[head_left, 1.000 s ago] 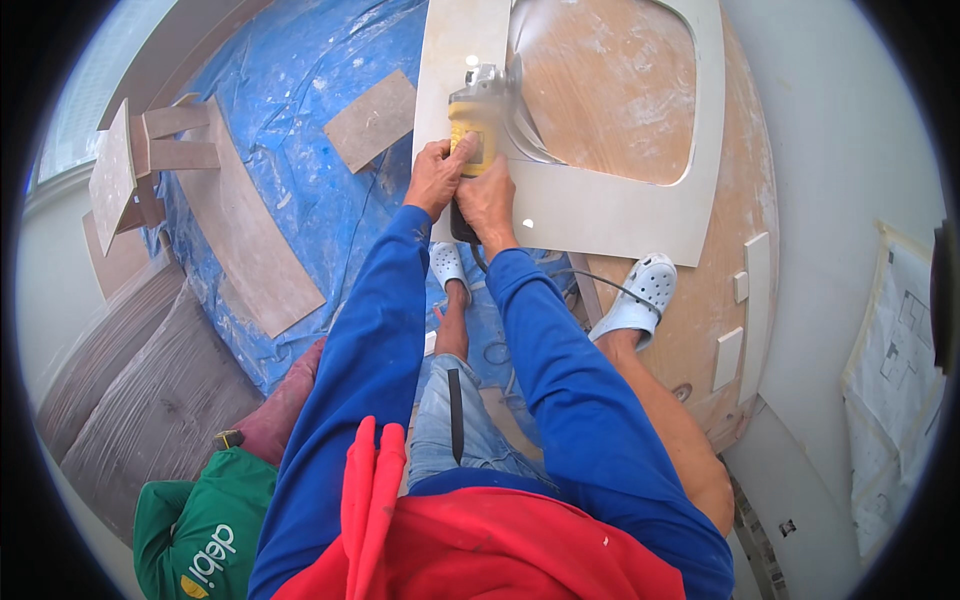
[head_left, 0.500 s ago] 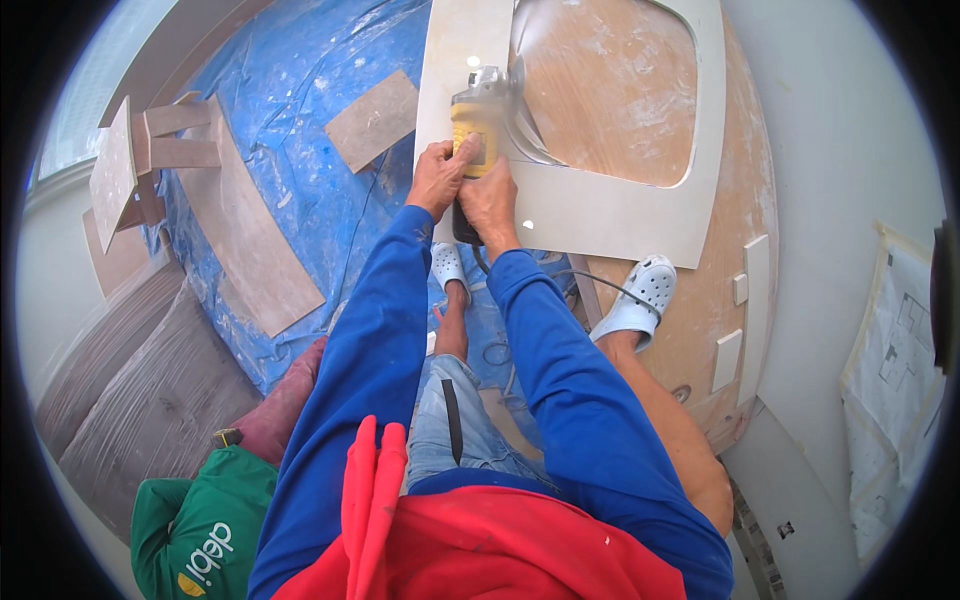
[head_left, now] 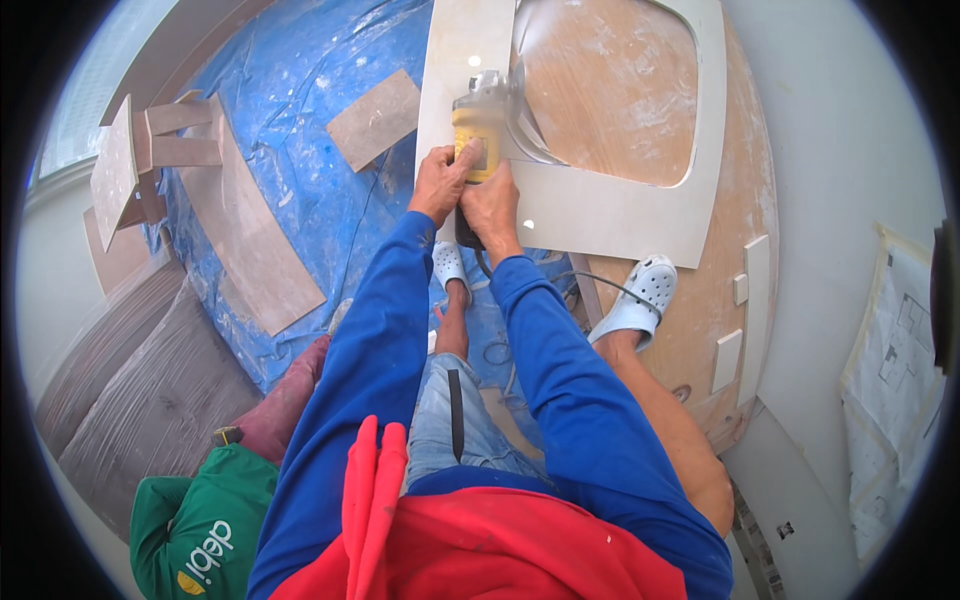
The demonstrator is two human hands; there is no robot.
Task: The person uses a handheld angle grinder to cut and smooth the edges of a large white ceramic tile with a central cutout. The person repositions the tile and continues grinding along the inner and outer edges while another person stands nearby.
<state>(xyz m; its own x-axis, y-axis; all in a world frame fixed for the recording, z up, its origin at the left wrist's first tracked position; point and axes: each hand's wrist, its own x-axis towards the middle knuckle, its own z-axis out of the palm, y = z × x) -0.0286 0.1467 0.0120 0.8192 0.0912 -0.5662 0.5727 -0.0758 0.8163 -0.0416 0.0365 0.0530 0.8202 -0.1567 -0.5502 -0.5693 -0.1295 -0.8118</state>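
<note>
Left hand (head_left: pixel 438 184) and right hand (head_left: pixel 490 208): wrapped round yellow grinder (head_left: pixel 477 120) | disc (head_left: pixel 517 95) blurred | pale panel (head_left: pixel 620 215) cut off at top

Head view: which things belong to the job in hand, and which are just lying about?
Seemingly in the job:
yellow grinder, in left grip and right grip
pale panel with the cutout
plywood under the panel

Apparently lying about:
rectangular brown board on the blue sheet
long brown board
pale strips

A room under building work
A dusty blue sheet (head_left: pixel 300 130) lies left, with cut boards (head_left: pixel 250 225); paper plans (head_left: pixel 895 370) are at right.
</note>
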